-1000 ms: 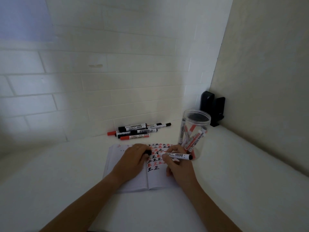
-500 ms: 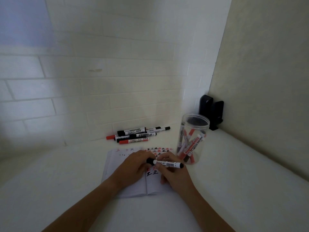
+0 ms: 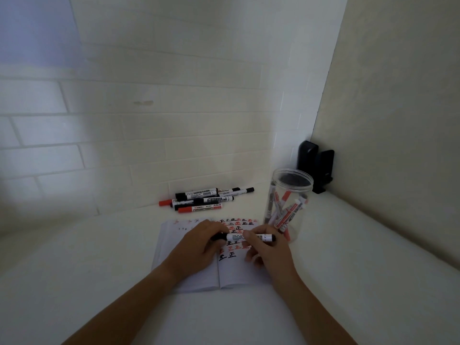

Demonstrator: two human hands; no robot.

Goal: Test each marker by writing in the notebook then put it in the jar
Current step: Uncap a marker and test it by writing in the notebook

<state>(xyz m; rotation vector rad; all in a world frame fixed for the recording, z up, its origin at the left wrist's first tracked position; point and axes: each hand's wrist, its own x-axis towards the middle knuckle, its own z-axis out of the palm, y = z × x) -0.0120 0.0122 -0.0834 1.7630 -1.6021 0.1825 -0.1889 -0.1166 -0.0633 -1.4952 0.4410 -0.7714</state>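
Note:
A black marker (image 3: 239, 237) lies level between both hands above the open notebook (image 3: 194, 277). My left hand (image 3: 196, 245) pinches its black cap end on the left. My right hand (image 3: 267, 250) grips the white barrel. The notebook's right page carries rows of red and black written characters. A clear plastic jar (image 3: 290, 205) stands upright just right of the notebook, with several red and black markers leaning inside it. A pile of loose markers (image 3: 204, 198) lies against the back wall.
A white tiled wall runs along the back and a beige wall along the right. A black two-part object (image 3: 316, 165) stands in the corner behind the jar. The white table surface (image 3: 99, 257) spreads to the left and front.
The cap in my left hand has come together with the marker in my right hand, and the marker now sits level between both hands. The view has tilted slightly.

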